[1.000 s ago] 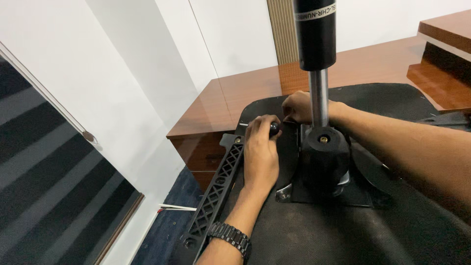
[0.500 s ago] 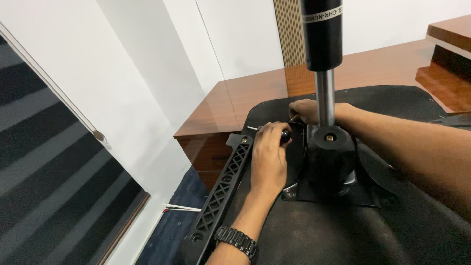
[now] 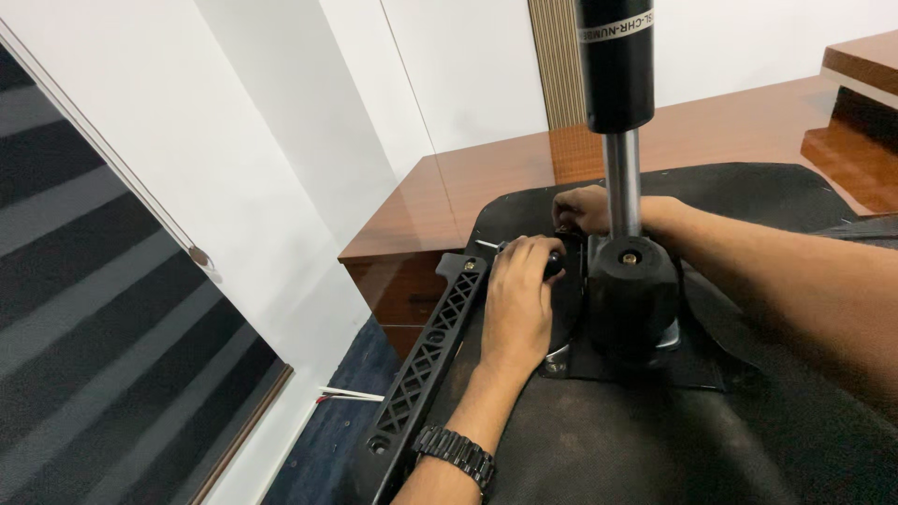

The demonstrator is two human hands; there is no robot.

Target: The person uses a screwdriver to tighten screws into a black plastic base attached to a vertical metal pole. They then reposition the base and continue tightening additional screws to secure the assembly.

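Observation:
An upturned black chair seat [image 3: 655,449] lies on a wooden platform, its mechanism housing [image 3: 631,295] and gas-lift column [image 3: 617,65] pointing up. My left hand [image 3: 519,304], with a dark watch [image 3: 456,455] on the wrist, is closed around a black tool handle [image 3: 554,265]; a thin metal shaft [image 3: 485,245] sticks out to the left. My right hand [image 3: 585,208] reaches in behind the column, its curled fingers resting on the seat plate. What those fingers hold is hidden.
A black lattice-patterned plastic bracket [image 3: 426,360] runs along the seat's left edge. The glossy wooden platform [image 3: 468,187] ends at a drop on the left, with blue carpet [image 3: 327,440] below. A white wall and striped blinds [image 3: 94,327] stand at the left; wooden steps [image 3: 851,103] rise at the right.
Both hands stay at the same spots on the mechanism. The view has drifted slightly, so the seat and column sit a little further right in the frame.

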